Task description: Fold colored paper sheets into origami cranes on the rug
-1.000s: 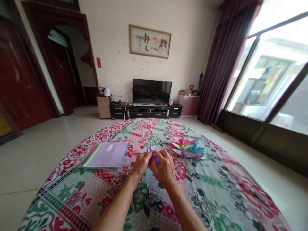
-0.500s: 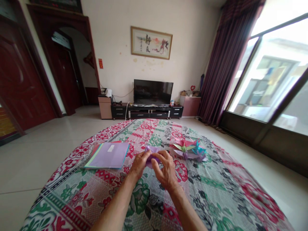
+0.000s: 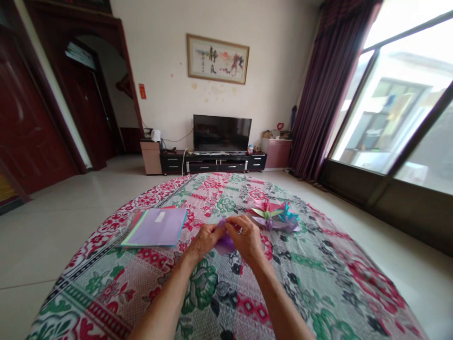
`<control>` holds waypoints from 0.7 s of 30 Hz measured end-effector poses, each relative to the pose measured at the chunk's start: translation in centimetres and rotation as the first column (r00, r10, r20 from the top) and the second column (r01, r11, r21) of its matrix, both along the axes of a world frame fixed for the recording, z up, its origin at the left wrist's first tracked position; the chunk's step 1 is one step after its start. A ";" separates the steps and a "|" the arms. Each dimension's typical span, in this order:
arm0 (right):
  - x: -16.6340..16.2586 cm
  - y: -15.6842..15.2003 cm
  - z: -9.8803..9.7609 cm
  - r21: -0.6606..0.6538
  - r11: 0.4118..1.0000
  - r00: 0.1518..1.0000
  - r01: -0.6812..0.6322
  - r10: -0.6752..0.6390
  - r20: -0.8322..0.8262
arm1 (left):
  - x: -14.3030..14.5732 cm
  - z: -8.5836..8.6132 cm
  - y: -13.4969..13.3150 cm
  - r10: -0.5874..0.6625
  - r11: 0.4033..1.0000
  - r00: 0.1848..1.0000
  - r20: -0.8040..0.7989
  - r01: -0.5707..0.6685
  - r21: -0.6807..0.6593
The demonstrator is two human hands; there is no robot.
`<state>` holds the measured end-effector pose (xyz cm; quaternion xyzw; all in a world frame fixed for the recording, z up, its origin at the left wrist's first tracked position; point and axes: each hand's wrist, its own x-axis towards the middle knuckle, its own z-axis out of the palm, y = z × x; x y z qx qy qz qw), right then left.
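A small piece of purple paper [image 3: 225,244] is held between both hands just above the floral tablecloth [image 3: 304,278]. My left hand [image 3: 204,241] pinches its left side with the fingers closed. My right hand [image 3: 247,237], a ring on one finger, pinches the top edge, fingertips meeting those of the left hand. Most of the paper is hidden behind the fingers. A stack of coloured paper sheets [image 3: 155,227], purple on top, lies to the left of the hands. Several folded paper cranes [image 3: 274,215] in pink, green, blue and purple sit to the right, just beyond the right hand.
The cloth covers a round table with tiled floor [image 3: 53,236] around it. Far behind stand a TV [image 3: 222,133] on a low black cabinet [image 3: 215,164], dark wooden doors at left, and large windows with purple curtains [image 3: 325,89] at right.
Both hands have turned the purple paper and brought their fingertips together over its top edge; the paper now hangs lower between the palms. The view has shifted slightly.
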<state>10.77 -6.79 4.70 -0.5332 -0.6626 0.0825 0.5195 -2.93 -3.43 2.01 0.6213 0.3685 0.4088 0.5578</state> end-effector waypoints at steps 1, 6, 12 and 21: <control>0.0 0.0 0.0 -0.001 1.000 1.000 -0.003 0.003 -0.008 | 0.0 0.0 0.0 -0.012 1.000 1.000 -0.020 0.012 0.002; 0.2 0.1 0.1 0.004 1.000 0.999 -0.030 0.030 -0.031 | 0.0 -0.1 0.1 -0.039 0.999 0.996 -0.081 0.042 0.032; 0.9 -0.3 0.6 0.007 0.992 0.991 -0.128 0.128 -0.031 | -0.4 0.6 -0.3 -0.123 0.992 0.987 -0.101 0.126 0.018; 2.6 -0.5 0.9 -0.060 0.921 0.922 -0.386 0.387 0.012 | -1.5 2.2 -1.5 -0.339 0.931 0.938 -0.077 0.323 -0.169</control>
